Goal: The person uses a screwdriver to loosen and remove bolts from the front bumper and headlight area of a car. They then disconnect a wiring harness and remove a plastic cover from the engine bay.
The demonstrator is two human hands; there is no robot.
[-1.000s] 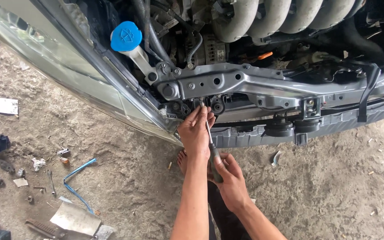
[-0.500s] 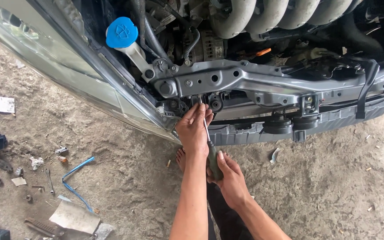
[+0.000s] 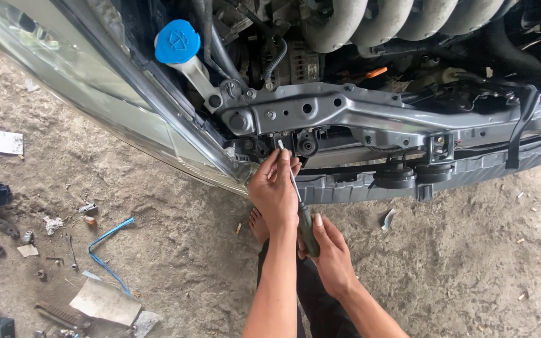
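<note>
I look down at the open front of a car. My right hand (image 3: 328,253) grips the dark green handle of a screwdriver (image 3: 305,226). Its thin metal shaft runs up to a fastener under the grey metal crossmember (image 3: 345,112). My left hand (image 3: 275,191) pinches the shaft near its tip, just below the black rubber mounts. Both forearms reach up from the bottom of the view.
A blue reservoir cap (image 3: 177,41) sits on a white filler neck at the upper left. The headlight lens (image 3: 95,94) runs along the left. Scraps, a blue strap (image 3: 104,247), cardboard and small tools lie on the dirt floor at the left. My bare foot (image 3: 258,224) shows.
The view has shifted slightly, so the car sits a little lower and to the right. My hands and the screwdriver stay on the same spot under the crossmember.
</note>
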